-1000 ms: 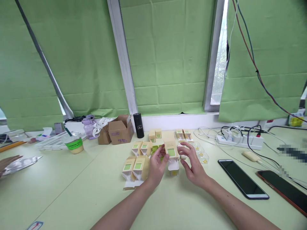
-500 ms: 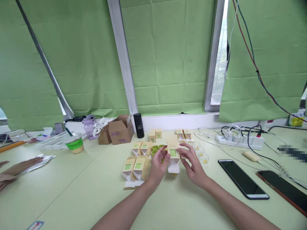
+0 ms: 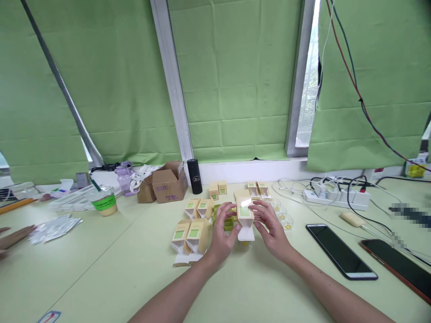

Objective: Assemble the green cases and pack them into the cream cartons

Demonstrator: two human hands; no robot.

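My left hand (image 3: 222,231) and my right hand (image 3: 272,229) hold a small beige cardboard box (image 3: 245,210) between their fingers, one at each side. The box has a green window in its face, and a white flap hangs open at its lower end. Just beneath the flap a small yellow item (image 3: 245,244) partly shows; I cannot make out its kind. Behind my left fingers sits a green plastic tray (image 3: 229,223), partly hidden. Left of my left hand stand larger matching boxes (image 3: 198,235) with open flaps. Clear plastic cups (image 3: 285,220) with yellow centres lie beyond my right hand.
More small boxes (image 3: 258,190) stand at the back. A black bottle (image 3: 194,176), a brown carton (image 3: 169,183) and a drink cup (image 3: 103,201) are to the left. On the right lie a phone (image 3: 341,251) and a power strip (image 3: 336,198). Another person's hand (image 3: 15,237) touches silver packets (image 3: 55,229).
The box in my hands has shifted slightly right and tilted, and my right fingers have closed in on its side. The other person's hand has drawn back left across the packets.
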